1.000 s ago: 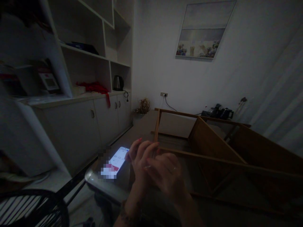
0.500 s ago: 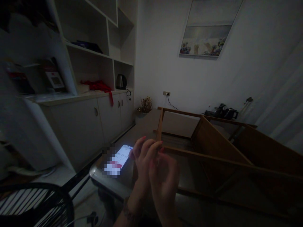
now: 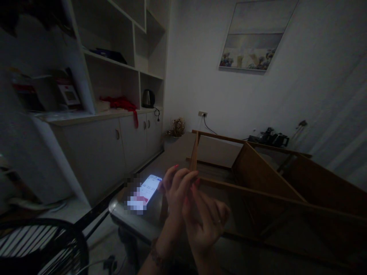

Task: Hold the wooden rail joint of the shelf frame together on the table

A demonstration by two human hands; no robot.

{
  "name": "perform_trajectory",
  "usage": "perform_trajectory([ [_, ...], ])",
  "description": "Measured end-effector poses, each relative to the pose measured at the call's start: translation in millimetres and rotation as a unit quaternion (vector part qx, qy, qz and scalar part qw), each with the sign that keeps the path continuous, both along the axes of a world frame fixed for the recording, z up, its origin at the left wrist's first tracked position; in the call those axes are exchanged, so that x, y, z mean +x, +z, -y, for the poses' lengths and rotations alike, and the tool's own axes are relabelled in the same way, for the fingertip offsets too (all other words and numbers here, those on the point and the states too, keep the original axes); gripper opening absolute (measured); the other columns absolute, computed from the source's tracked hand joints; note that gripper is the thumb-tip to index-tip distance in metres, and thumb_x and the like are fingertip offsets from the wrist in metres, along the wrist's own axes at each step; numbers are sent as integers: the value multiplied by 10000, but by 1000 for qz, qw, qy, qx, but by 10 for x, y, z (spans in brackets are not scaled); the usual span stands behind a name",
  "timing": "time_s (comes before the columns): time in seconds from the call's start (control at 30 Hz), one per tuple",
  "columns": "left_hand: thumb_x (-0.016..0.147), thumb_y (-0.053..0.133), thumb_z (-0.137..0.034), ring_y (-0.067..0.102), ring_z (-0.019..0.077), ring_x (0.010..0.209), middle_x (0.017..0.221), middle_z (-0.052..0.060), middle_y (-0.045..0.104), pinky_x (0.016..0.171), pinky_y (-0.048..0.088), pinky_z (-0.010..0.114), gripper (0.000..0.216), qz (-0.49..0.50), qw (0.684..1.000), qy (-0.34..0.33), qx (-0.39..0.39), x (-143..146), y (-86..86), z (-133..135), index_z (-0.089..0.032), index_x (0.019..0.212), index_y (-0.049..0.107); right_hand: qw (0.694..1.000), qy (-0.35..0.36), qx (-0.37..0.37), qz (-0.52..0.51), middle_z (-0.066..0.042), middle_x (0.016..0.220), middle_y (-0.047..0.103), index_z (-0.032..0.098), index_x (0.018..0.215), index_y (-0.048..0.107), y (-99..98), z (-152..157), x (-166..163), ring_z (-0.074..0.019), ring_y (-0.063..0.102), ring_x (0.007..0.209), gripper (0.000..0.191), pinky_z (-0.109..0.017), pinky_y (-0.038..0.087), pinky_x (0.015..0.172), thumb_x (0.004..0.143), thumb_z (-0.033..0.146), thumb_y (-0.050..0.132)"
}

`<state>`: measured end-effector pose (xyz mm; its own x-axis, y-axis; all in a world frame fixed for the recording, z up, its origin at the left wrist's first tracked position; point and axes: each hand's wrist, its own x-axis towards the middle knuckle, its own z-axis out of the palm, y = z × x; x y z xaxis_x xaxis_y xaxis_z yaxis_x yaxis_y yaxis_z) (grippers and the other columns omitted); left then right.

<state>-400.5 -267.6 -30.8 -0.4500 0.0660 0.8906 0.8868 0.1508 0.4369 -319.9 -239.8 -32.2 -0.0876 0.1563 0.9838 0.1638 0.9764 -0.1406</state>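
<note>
My left hand (image 3: 177, 191) is closed, its fingers bent over by the near corner of a brown wooden rack (image 3: 266, 168) lying on its side. My right hand (image 3: 205, 221) meets it there, thumb and forefinger pinched close to the left fingertips, the other fingers curled off to the right. Whatever sits between the fingertips is too small and dark to make out. Left of my hands a lit phone (image 3: 150, 186) showing a timer lies at the table's corner. Both rack and phone rest on a dark table (image 3: 177, 149).
A black fan (image 3: 43, 244) stands low at the left. White cabinets (image 3: 88, 152) line the left wall, with a kettle (image 3: 148, 99) and red cloth (image 3: 123, 103) on the counter. Beyond the rack is a dark pot (image 3: 279, 139). The room is dim.
My right hand's outer fingers have swung out to the right, while its thumb and forefinger remain by the left fingertips. My left hand has barely shifted. The view has moved slightly.
</note>
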Motion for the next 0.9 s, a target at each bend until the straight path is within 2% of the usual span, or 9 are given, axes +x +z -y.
perform_trajectory([
  [0.3, 945, 611, -283, 490, 231, 1202, 981, 6, 688, 1036, 322, 389, 151, -9, 1000, 2, 12, -16, 17, -13, -305, 1058, 708, 1000, -16, 12, -13, -18, 834, 759, 201, 1069, 713, -12, -23, -26, -164, 581, 696, 186, -366, 398, 746, 995, 330, 600],
  [0.47, 960, 594, -313, 492, 225, 1190, 954, 9, 682, 1006, 348, 383, 138, -18, 999, 10, 36, -23, 10, -52, -303, 1040, 706, 1000, -6, 11, 5, -30, 885, 738, 217, 1127, 684, -65, -24, -58, -182, 579, 750, 197, -370, 405, 752, 983, 321, 599],
  [0.7, 942, 611, -347, 502, 236, 1189, 972, 22, 679, 998, 372, 390, 151, -3, 999, 12, 32, -49, -40, -83, -315, 1043, 718, 996, 36, -75, 44, -15, 819, 670, 193, 1143, 627, -94, 105, -224, -175, 574, 716, 193, -355, 389, 747, 995, 300, 563],
  [0.9, 943, 608, -317, 496, 236, 1178, 945, 2, 681, 1021, 318, 402, 130, -30, 998, 40, 36, -48, -15, -86, -318, 1021, 712, 996, -20, -67, 60, -2, 785, 651, 200, 1143, 597, -5, 173, -243, -185, 563, 694, 212, -389, 341, 783, 1048, 280, 425],
])
